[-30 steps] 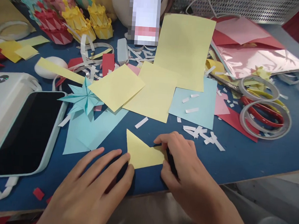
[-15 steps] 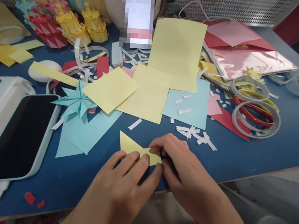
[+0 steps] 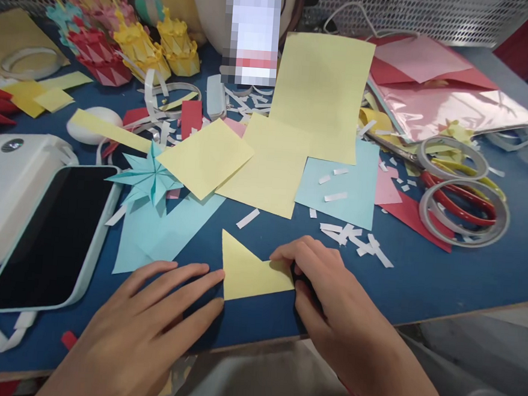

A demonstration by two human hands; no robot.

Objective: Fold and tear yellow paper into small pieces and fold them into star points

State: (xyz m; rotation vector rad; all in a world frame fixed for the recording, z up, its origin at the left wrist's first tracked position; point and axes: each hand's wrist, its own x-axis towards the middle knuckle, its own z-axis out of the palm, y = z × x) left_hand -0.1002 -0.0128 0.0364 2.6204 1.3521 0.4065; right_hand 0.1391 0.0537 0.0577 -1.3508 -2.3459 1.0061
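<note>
A folded piece of yellow paper (image 3: 247, 275) lies flat near the front edge of the blue table, with a tall point at its left end and a notch along its top. My left hand (image 3: 161, 311) is open, its fingers spread and the fingertips at the paper's left edge. Curled over the other end, my right hand (image 3: 319, 280) grips the paper with index finger and thumb and hides its right tip. A teal folded paper star (image 3: 150, 177) and a light blue sheet (image 3: 141, 243) lie beyond my left hand.
Yellow sheets (image 3: 266, 168) and a light blue square (image 3: 352, 195) lie behind the folded paper, near white paper strips (image 3: 347, 235). Tape rolls (image 3: 464, 213) sit over red-handled scissors (image 3: 454, 199) at right. A phone (image 3: 53, 237) lies left; folded paper tiers (image 3: 141, 50) stand at the back.
My left hand has slid left off the top of the folded yellow paper to its left edge, fingers spreading and uncovering it. My right hand keeps its grip. The view has shifted slightly left.
</note>
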